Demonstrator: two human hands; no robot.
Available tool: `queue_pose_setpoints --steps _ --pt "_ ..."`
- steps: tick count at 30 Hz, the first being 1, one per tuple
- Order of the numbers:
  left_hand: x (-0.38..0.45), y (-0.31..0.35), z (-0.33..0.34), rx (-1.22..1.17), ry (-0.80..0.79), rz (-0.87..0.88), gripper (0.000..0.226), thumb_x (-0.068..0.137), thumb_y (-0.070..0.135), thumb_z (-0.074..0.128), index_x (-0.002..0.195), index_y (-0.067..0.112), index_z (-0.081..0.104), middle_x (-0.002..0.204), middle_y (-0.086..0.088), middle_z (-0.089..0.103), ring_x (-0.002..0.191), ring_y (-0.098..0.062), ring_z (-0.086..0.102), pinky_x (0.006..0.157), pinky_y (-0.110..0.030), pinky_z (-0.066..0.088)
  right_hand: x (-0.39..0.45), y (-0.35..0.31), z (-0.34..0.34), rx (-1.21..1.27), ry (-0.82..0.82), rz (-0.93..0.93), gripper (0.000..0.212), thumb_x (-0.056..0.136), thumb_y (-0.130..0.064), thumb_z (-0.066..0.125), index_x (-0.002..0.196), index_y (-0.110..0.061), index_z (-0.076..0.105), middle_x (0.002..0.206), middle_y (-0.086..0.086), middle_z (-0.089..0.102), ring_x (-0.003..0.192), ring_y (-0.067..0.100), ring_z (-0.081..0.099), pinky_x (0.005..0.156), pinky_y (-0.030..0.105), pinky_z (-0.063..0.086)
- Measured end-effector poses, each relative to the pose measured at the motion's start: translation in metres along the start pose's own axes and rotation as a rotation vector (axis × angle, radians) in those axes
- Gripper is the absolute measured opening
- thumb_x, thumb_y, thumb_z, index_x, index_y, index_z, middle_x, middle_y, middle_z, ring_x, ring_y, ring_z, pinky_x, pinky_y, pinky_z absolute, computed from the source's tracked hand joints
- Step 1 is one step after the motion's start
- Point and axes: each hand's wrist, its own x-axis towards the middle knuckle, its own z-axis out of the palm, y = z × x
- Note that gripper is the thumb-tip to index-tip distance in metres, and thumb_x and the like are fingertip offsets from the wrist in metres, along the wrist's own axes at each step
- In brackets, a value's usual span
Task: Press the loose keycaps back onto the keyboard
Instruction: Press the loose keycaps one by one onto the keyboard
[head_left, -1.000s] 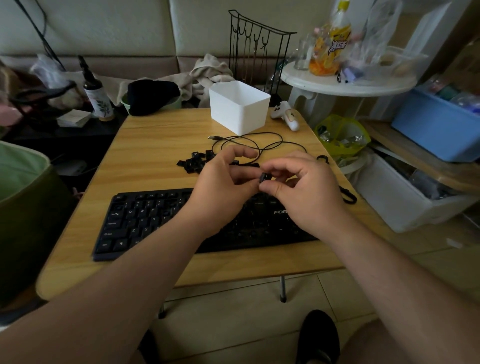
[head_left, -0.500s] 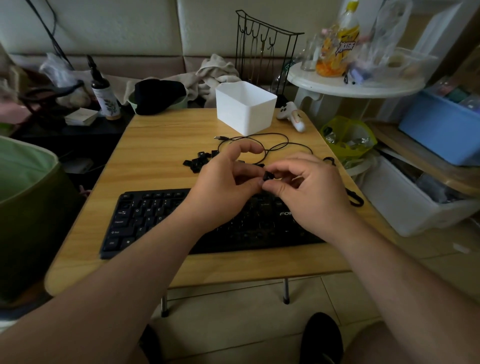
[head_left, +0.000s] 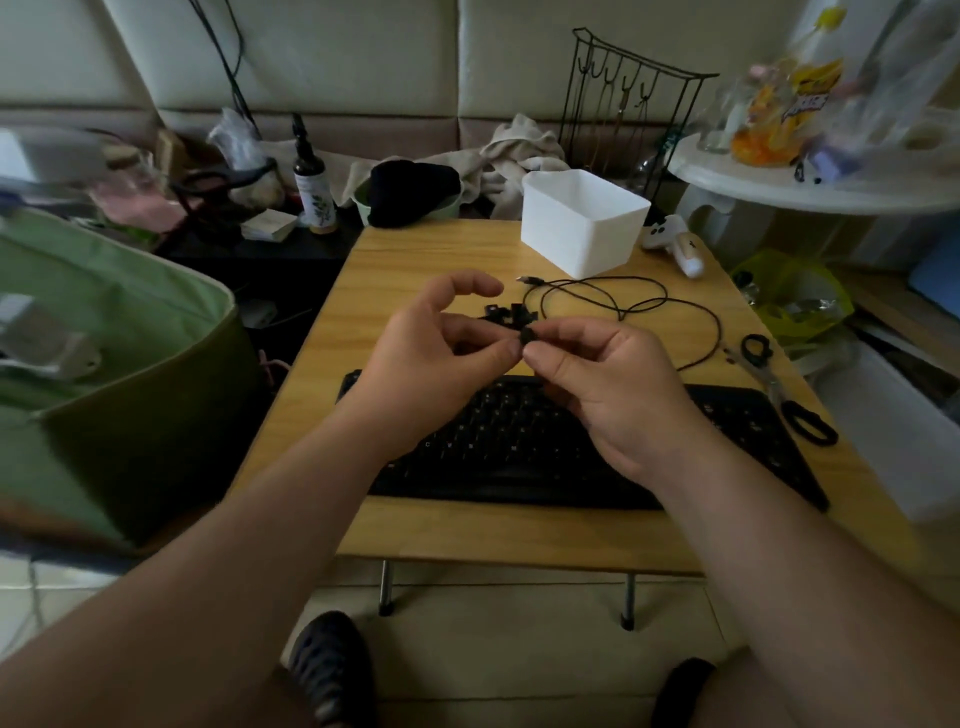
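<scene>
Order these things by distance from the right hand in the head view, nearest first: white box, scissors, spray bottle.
From the right hand:
1. Scissors, to its right on the table.
2. White box, beyond it at the table's far edge.
3. Spray bottle, far left, off the table.

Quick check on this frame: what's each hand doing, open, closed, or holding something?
Left hand: pinching the small black keycap with its thumb; forefinger lifted.
Right hand: pinching the same keycap between thumb and forefinger, above the keyboard.

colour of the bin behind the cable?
White, plain, no pattern. The bin stands on the table's far side; the head view shows it.
</scene>
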Motion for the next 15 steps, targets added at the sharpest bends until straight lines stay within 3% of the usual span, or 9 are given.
queue_pose_setpoints --steps 4,7,10,15 --pt "-0.003 -0.002 -0.033 0.146 -0.036 -0.021 0.045 0.09 0.016 0.081 0.125 0.03 0.057 0.095 0.007 0.081 0.087 -0.009 0.076 0.077 -0.025 0.053 0.006 0.002 0.023 -0.432 -0.014 -0.209 0.014 0.087 -0.018 0.082 0.099 -0.026 0.078 0.087 -0.01 0.075 0.083 0.004 0.069 0.07 0.015 0.055" --pt "-0.003 -0.001 -0.051 0.176 -0.076 -0.056 0.045 0.09 0.01 0.079 0.126 0.028 0.059 0.095 0.007 0.081 0.091 -0.008 0.076 0.085 -0.027 0.055 0.009 0.008 0.037 -0.635 0.01 -0.393 0.016 0.086 -0.023 0.083 0.101 -0.024 0.078 0.089 -0.013 0.071 0.076 0.008 0.065 0.066 0.019 0.054" --pt "-0.003 -0.002 -0.058 0.18 -0.137 -0.086 0.044 0.092 0.009 0.077 0.127 0.027 0.059 0.096 0.006 0.081 0.094 -0.01 0.076 0.091 -0.032 0.058 0.01 0.015 0.043 -0.736 0.005 -0.559 0.017 0.086 -0.018 0.082 0.103 -0.018 0.079 0.098 -0.008 0.068 0.081 0.006 0.062 0.07 0.028 0.055" --pt "0.003 -0.007 -0.054 0.177 -0.17 -0.086 0.046 0.092 0.008 0.077 0.13 0.027 0.059 0.097 0.004 0.081 0.098 -0.01 0.076 0.101 -0.04 0.056 0.008 0.018 0.037 -0.736 0.002 -0.595 0.02 0.087 -0.011 0.081 0.107 -0.015 0.08 0.103 -0.006 0.067 0.083 0.007 0.064 0.069 0.024 0.055"
